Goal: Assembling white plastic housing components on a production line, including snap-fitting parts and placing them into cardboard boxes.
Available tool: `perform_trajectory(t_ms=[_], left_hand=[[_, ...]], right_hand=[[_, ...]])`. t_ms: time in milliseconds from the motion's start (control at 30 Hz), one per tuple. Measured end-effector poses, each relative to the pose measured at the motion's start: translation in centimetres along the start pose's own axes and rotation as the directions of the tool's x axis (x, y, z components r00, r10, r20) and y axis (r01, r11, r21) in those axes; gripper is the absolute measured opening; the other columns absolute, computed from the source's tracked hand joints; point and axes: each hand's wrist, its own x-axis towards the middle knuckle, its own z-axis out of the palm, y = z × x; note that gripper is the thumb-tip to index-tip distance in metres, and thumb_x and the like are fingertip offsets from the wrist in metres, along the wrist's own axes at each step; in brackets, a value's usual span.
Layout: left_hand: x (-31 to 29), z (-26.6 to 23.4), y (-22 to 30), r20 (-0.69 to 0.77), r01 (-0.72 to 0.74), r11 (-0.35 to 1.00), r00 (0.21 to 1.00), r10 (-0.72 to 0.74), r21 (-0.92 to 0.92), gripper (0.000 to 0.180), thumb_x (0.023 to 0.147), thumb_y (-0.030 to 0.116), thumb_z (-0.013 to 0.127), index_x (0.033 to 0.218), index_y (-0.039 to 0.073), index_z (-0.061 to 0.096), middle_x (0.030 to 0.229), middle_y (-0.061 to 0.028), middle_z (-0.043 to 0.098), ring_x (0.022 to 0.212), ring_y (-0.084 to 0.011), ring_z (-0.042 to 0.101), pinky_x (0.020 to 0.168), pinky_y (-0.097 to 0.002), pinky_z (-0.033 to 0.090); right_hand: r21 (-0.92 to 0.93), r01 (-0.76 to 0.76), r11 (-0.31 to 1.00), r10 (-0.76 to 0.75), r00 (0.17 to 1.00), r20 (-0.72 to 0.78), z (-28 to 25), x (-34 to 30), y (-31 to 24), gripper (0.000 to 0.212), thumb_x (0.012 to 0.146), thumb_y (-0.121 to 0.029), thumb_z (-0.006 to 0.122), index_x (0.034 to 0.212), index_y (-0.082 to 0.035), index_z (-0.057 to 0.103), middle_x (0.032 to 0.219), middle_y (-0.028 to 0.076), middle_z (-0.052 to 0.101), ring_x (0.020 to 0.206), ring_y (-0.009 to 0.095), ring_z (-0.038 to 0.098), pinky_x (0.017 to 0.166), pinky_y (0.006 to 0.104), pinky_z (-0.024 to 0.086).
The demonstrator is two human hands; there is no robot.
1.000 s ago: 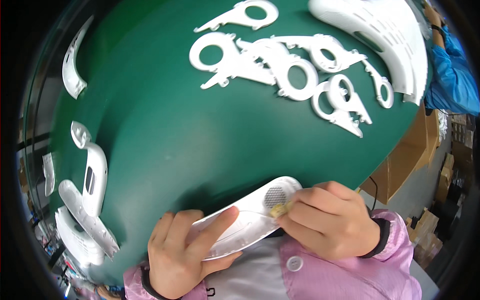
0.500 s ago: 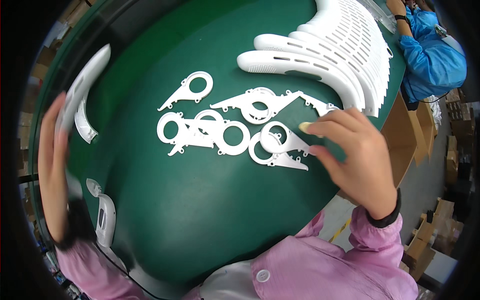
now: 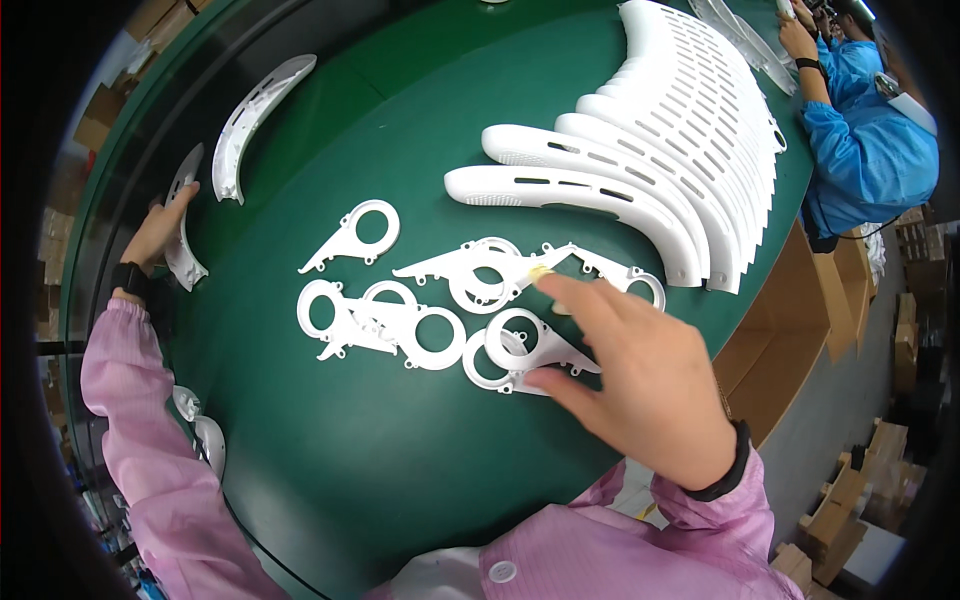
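Observation:
At the table's left edge my left hand [image 3: 157, 232] grips a curved white shell [image 3: 184, 240], its fingers closed over the shell's side. A second curved shell [image 3: 240, 130] lies apart, just beyond and to the right. My right hand [image 3: 650, 385] hovers over the right end of a group of flat white ring-shaped brackets [image 3: 437, 338]. Its thumb and forefinger are spread with nothing visible between them; a pale yellow cover [image 3: 540, 272] sits on a fingertip. Two overlapping brackets [image 3: 512, 340] lie nearest that hand, partly hidden by it. One bracket [image 3: 345, 238] lies separately.
A fanned stack of slotted white curved shells [image 3: 680, 130] fills the far right of the green table [image 3: 370, 460]. Beyond the right edge stand an open cardboard box [image 3: 785, 325] and a person in blue [image 3: 865, 150]. Small white parts [image 3: 208, 445] lie beside my left sleeve.
My left hand has reached farther from me and now grips a shell by its side. My right hand has moved left over the brackets, fingers spread. The whole view has shifted.

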Motion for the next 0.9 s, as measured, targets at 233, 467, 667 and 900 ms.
perform_trajectory(t_ms=[233,467,667,900], left_hand=[[-2.0,-4.2,0.2,0.057,-0.303,0.953,0.951,0.304,-0.025,0.074,0.092,0.046,0.07,0.132,-0.014,0.054,0.113,-0.0156,0.067,0.104,-0.0175,0.062,0.09,-0.027,0.046],[-22.7,-6.1,6.4,-0.065,-0.476,0.848,0.878,0.475,-0.233,0.059,0.097,0.032,0.065,0.142,-0.002,0.049,0.132,-0.0114,0.058,0.123,-0.0183,0.054,0.106,-0.0297,0.037],[-34.7,-5.7,4.3,0.266,-0.502,0.865,0.83,0.49,-0.024,0.085,0.07,0.034,0.085,0.139,-0.002,0.05,0.135,-0.0191,0.059,0.124,-0.0318,0.057,0.104,-0.041,0.043],[-37.6,-1.8,2.5,0.376,-0.612,0.786,0.711,0.594,-0.087,0.088,0.058,0.022,0.088,0.136,0.0,0.053,0.119,-0.0191,0.062,0.105,-0.0388,0.06,0.093,-0.0436,0.047]], right_hand=[[0.029,-0.009,1.0,0.009,1.0,0.012,1.1,-0.2,-0.8,0.069,0.072,-0.014,0.084,0.134,-0.012,0.054,0.091,0.008,0.061,0.078,0.027,0.064,0.065,0.038,0.052],[0.034,0.05,0.998,-0.052,0.998,0.045,0.9,0.2,-0.6,0.05,0.071,-0.011,0.081,0.117,-0.01,0.06,0.094,0.007,0.054,0.083,0.023,0.062,0.063,0.0365,0.053],[0.033,0.019,0.999,-0.018,0.999,-0.032,0.8,-0.4,0.2,0.026,0.073,-0.01,0.084,0.093,-0.007,0.068,0.092,0.005,0.062,0.071,0.024,0.066,0.064,0.0343,0.052],[-0.139,-0.14,0.98,0.117,0.98,-0.162,0.3,-1.6,1.2,0.017,0.078,-0.005,0.077,0.09,-0.006,0.065,0.084,0.007,0.058,0.068,0.026,0.065,0.058,0.0353,0.05]])
